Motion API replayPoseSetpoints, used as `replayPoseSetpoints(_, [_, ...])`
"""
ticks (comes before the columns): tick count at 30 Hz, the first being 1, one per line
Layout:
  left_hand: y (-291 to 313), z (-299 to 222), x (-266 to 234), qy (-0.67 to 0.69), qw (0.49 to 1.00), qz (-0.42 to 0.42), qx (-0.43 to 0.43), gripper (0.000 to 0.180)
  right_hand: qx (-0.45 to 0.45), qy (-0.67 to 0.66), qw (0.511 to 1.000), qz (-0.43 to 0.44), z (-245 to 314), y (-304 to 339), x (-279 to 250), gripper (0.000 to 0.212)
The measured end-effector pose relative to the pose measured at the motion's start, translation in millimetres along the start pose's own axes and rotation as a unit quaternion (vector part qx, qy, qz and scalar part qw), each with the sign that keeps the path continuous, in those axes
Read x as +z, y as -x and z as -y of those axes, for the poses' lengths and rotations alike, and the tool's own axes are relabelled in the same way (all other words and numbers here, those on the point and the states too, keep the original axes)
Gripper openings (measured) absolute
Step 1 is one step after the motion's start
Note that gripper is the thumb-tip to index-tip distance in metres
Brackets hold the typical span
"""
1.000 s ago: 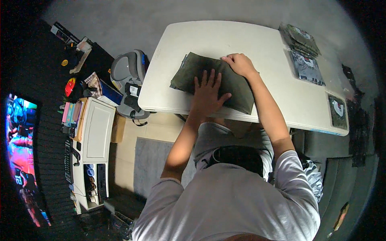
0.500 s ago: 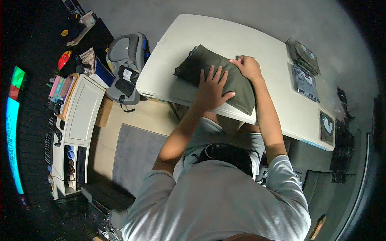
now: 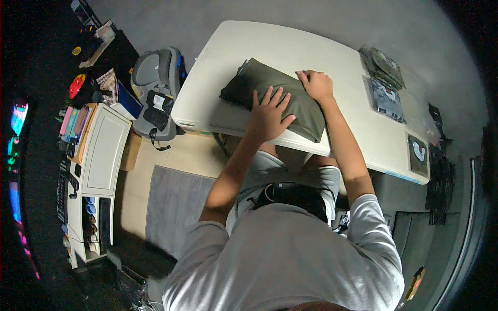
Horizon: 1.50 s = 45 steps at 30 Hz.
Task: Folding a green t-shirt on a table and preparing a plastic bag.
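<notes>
A folded olive-green garment (image 3: pixel 298 106) lies on the white table (image 3: pixel 270 39) close to its front edge. Its left end looks darker, in shadow. My left hand (image 3: pixel 268 116) rests flat on top of the fabric, fingers spread and holding nothing. At the garment's upper right edge, my right hand (image 3: pixel 317 85) is closed, thumb and fingers curled in at the cloth. The exact grip of those fingers is partly hidden.
Bagged folded garments (image 3: pixel 386 98) lie along the table's right side, with another dark packet (image 3: pixel 416 155) at the right corner. A grey child seat (image 3: pixel 158 93) stands left of the table, beside a white cabinet (image 3: pixel 106 150). A grey mat (image 3: pixel 176 207) covers some floor.
The view has shifted slightly. Both hands keep nearly the same places on the garment; the right hand's fingers look more tightly curled at its edge.
</notes>
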<state>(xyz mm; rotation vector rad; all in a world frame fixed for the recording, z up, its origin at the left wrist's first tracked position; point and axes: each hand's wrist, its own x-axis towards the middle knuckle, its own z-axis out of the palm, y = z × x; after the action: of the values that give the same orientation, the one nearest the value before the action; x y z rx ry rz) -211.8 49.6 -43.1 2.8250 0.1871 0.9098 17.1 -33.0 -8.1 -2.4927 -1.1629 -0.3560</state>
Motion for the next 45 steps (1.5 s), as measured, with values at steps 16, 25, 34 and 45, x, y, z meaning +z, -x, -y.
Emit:
replayPoseSetpoints(16, [-86, -6, 14, 0.208, 0.975, 0.074, -0.032, 0.073, 0.316, -0.03, 0.942, 0.109, 4, 108, -73, 0.072])
replayPoseSetpoints(25, [-82, -11, 43, 0.12, 0.979, 0.155, -0.047, 0.081, 0.315, -0.374, 0.872, -0.004, -9, 103, -27, 0.058])
replayPoseSetpoints(34, [-87, -16, 45, 0.132, 0.978, 0.147, -0.062, 0.081, 0.282, -0.528, 0.801, 0.002, -15, 109, -41, 0.046])
replayPoseSetpoints(45, [-98, -119, 54, 0.36, 0.925, 0.114, -0.042, 0.076, 0.324, -0.598, 0.727, -0.091, -101, 170, -110, 0.039])
